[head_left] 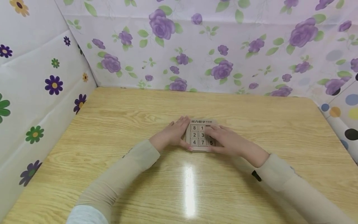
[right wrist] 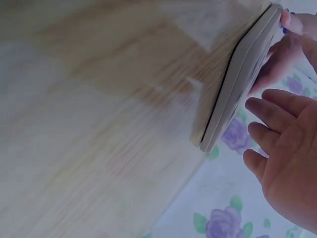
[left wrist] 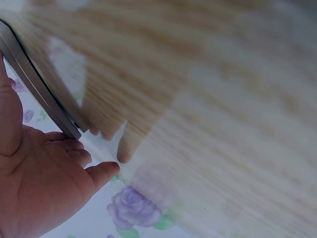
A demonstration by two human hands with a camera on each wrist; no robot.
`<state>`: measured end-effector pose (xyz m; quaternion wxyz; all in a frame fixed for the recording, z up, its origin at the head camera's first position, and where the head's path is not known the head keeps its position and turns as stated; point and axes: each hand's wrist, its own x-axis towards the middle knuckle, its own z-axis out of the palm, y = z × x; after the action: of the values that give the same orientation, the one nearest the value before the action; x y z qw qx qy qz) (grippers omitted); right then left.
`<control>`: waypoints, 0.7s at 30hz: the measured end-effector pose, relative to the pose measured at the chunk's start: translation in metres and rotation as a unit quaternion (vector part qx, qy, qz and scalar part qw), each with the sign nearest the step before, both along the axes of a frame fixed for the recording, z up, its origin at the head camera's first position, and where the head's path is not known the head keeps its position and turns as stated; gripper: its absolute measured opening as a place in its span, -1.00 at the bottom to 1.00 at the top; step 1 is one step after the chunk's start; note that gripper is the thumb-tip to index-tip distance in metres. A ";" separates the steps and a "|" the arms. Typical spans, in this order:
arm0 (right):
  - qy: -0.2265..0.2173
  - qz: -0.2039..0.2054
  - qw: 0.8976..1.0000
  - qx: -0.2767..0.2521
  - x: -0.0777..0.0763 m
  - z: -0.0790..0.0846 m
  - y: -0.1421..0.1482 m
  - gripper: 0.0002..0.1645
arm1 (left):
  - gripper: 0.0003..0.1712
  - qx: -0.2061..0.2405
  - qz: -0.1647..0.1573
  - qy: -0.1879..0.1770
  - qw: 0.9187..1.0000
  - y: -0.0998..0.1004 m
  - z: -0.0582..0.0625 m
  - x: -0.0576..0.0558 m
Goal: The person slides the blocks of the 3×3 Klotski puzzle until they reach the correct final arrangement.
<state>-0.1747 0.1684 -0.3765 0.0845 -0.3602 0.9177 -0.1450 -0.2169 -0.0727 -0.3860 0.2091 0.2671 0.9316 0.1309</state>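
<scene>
A sliding number puzzle point(head_left: 198, 149), a flat board with a pale frame and square numbered tiles, lies on the table. The left hand point(head_left: 174, 133) rests along its left side, thumb on the lower left corner and fingers at the upper left edge. Over the right part of the board is the right hand point(head_left: 230, 141), its fingers reaching across the tiles and hiding some of them. Tiles 8, 1, 2, 3, 4, 7 and 5 show. In the right wrist view, the fingers point(right wrist: 272, 114) of the right hand are spread and loosely extended above the puzzle's face.
The wooden table point(head_left: 134, 109) extends on all sides of the puzzle. Behind it hangs a purple-flowered cloth point(head_left: 195, 46); another flowered cloth point(head_left: 36, 93) lines the left side. A small black object point(head_left: 256, 175) is at the right sleeve.
</scene>
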 end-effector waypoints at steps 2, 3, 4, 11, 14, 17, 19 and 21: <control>0.003 0.003 1.000 0.001 0.004 0.001 0.004 -0.21 | 0.48 0.000 0.001 0.002 1.000 -0.001 0.001 0.000; 0.002 0.004 1.000 0.005 0.006 0.001 0.006 -0.21 | 0.48 -0.001 0.003 0.002 1.000 -0.001 0.001 -0.001; 0.003 0.005 1.000 0.007 0.008 0.001 0.007 -0.21 | 0.48 -0.002 0.004 0.003 1.000 -0.002 0.002 -0.001; 0.004 -0.008 1.000 0.021 0.008 0.000 0.008 -0.18 | 0.49 -0.002 0.008 -0.012 1.000 -0.003 0.002 0.001; 0.002 -0.014 1.000 0.022 0.002 -0.002 0.007 -0.17 | 0.49 0.001 0.009 -0.014 1.000 -0.002 0.001 0.001; 0.004 -0.015 1.000 0.022 -0.004 -0.002 0.007 -0.13 | 0.49 -0.001 0.007 -0.010 1.000 -0.001 0.000 0.001; 0.003 -0.018 1.000 0.022 -0.006 -0.002 0.008 -0.10 | 0.48 -0.001 0.004 -0.007 1.000 0.000 0.001 0.001; 0.003 -0.020 1.000 0.021 -0.007 -0.001 0.008 -0.09 | 0.48 -0.003 0.003 -0.006 1.000 0.001 0.002 0.001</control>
<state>-0.1817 0.1767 -0.3774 0.0869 -0.3398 0.9279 -0.1262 -0.2160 -0.0717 -0.3840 0.2154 0.2633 0.9313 0.1305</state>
